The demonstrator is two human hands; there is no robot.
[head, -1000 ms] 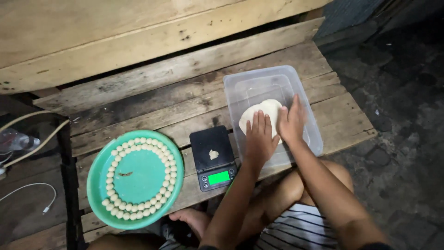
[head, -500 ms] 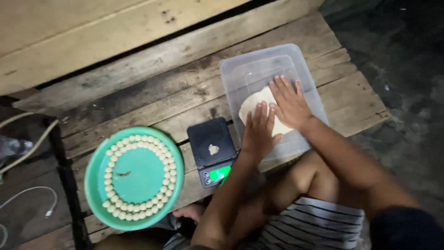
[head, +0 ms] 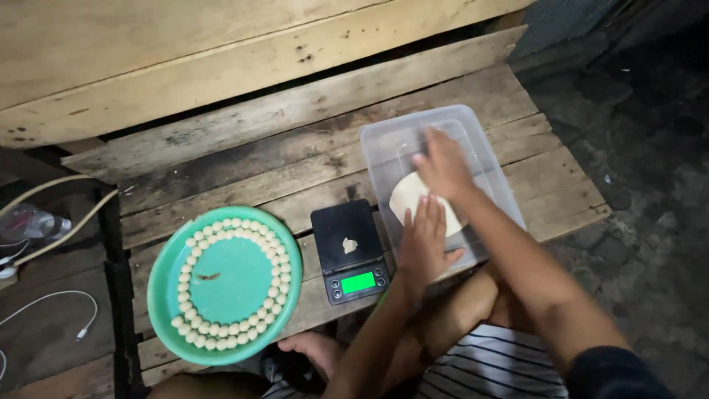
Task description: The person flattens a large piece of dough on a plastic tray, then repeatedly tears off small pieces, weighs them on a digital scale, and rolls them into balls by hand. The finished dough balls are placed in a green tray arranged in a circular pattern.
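A clear plastic tub (head: 384, 140) sits on a rough wooden platform (head: 244, 159). Inside it lies a pale lump of dough (head: 405, 196). My left hand (head: 425, 240) presses flat on the near part of the dough, fingers spread. Over the dough's far side my right hand (head: 443, 168) also presses down with its fingers apart. To the left of the tub stands a small black digital scale (head: 349, 250) with a lit green display and a small bit of dough (head: 349, 244) on its pan.
A teal round tray (head: 225, 281) at the left carries several small dough balls in two rings. Cables (head: 52, 210) and a plastic bottle (head: 33, 222) lie off the platform's left edge. Dark ground lies to the right. My knees and a bare foot (head: 317, 351) are below.
The camera has shifted, moving the scene across the view. My right hand has slid further up over the dough; my left hand stays pressed on the near part.
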